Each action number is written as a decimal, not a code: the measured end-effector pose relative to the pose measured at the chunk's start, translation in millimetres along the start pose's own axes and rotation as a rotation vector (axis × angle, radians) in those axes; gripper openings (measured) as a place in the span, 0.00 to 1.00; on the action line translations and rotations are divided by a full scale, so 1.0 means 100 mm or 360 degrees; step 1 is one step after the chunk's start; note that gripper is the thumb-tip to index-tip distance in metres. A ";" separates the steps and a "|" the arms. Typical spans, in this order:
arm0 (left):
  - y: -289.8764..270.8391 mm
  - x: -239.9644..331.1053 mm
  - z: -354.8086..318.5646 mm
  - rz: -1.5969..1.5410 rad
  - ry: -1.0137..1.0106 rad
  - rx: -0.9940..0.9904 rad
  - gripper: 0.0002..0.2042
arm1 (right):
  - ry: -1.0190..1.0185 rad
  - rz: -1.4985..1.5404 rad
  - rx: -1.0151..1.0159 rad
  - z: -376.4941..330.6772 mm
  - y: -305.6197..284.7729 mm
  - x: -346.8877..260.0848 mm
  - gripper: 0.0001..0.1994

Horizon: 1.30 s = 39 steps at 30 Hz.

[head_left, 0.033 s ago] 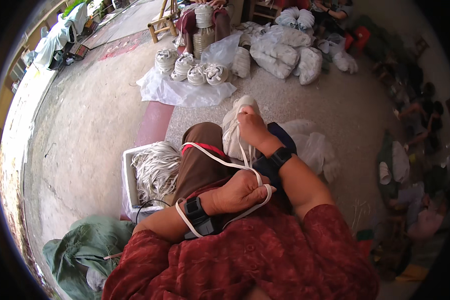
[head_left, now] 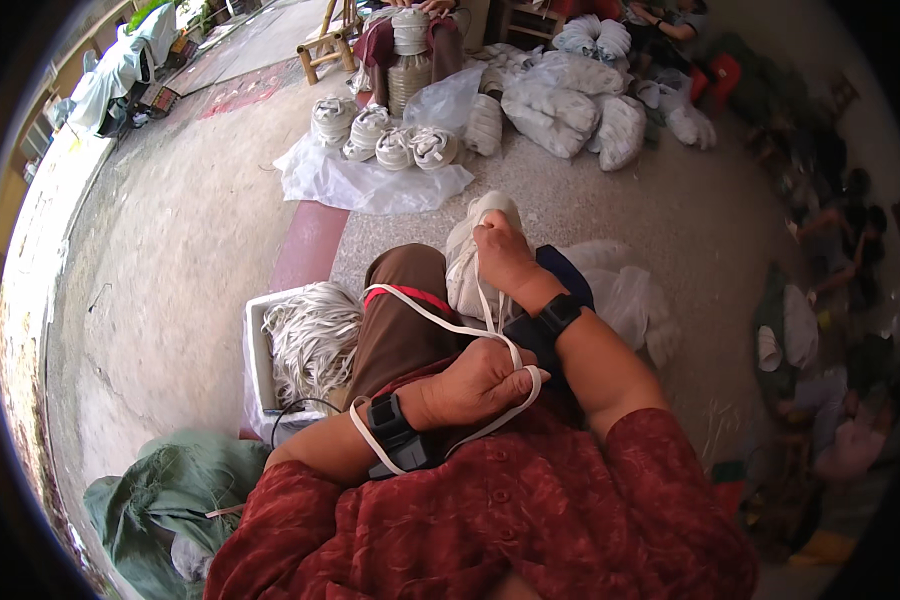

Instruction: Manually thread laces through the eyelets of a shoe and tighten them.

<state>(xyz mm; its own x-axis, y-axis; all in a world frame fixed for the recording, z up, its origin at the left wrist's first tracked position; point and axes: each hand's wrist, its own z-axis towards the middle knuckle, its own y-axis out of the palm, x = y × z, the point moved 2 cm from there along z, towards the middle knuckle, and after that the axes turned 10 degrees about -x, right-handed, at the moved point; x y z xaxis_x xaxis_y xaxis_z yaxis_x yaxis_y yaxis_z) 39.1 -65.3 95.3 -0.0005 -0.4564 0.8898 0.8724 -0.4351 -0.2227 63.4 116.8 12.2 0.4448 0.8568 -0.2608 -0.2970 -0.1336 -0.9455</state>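
Note:
An off-white, shoe-like bundle (head_left: 462, 262) with rounded ends rests at my knees, with white laces running over its top. My right hand (head_left: 504, 256) is closed over its upper right side, pinching a white lace; the fingertips are partly hidden. Nearer my body, my left hand (head_left: 475, 385) is a fist gripping the same kind of white lace (head_left: 425, 312). The lace passes over the left fist, loops round by the left wrist and stretches up to the bundle. A red band (head_left: 410, 296) crosses my brown-trousered left knee.
Left of my knee stands a white foam box (head_left: 255, 350) full of loose white laces (head_left: 312, 335). Green cloth (head_left: 175, 490) lies at lower left. Ahead, several off-white bundles (head_left: 393, 150) sit on plastic sheeting (head_left: 340, 190), before another seated person (head_left: 445, 50). Stuffed white bags (head_left: 560, 105) lie beyond.

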 end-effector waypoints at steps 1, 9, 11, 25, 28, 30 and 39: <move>-0.02 -0.02 -0.03 0.0032 -0.0044 0.0062 0.18 | -0.0011 -0.0004 -0.0008 0.03 -0.05 -0.06 0.05; -0.06 -0.08 -0.15 -0.0244 -0.0198 0.0126 0.17 | 0.0044 -0.0463 -0.0434 0.18 -0.17 -0.22 0.05; -0.06 -0.12 -0.16 -0.0267 -0.0166 0.0144 0.17 | 0.0029 -0.0460 -0.0496 0.22 -0.15 -0.17 0.05; -0.06 -0.34 -0.23 -0.0259 -0.0261 0.0343 0.19 | 0.0364 0.0052 0.0266 0.02 0.07 0.26 0.07; -0.02 -0.39 -0.26 -0.0306 -0.0319 0.0291 0.19 | 0.0177 0.0531 -0.0004 0.05 -0.07 0.28 0.08; 0.01 -0.38 -0.23 -0.0322 -0.0321 0.0264 0.19 | 0.0349 0.0592 -0.0230 0.07 -0.13 0.23 0.07; -0.01 -0.39 -0.26 -0.0475 -0.0347 0.0295 0.20 | 0.0588 0.0015 -0.0288 0.30 -0.02 0.14 0.10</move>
<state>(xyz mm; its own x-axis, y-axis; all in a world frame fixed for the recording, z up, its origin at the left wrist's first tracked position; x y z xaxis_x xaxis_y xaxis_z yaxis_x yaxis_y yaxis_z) 25.5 -67.4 50.2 -0.1804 -0.1474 0.9725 0.9230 -0.3671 0.1156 44.8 143.9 15.9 0.7259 0.6232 -0.2911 -0.1638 -0.2544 -0.9531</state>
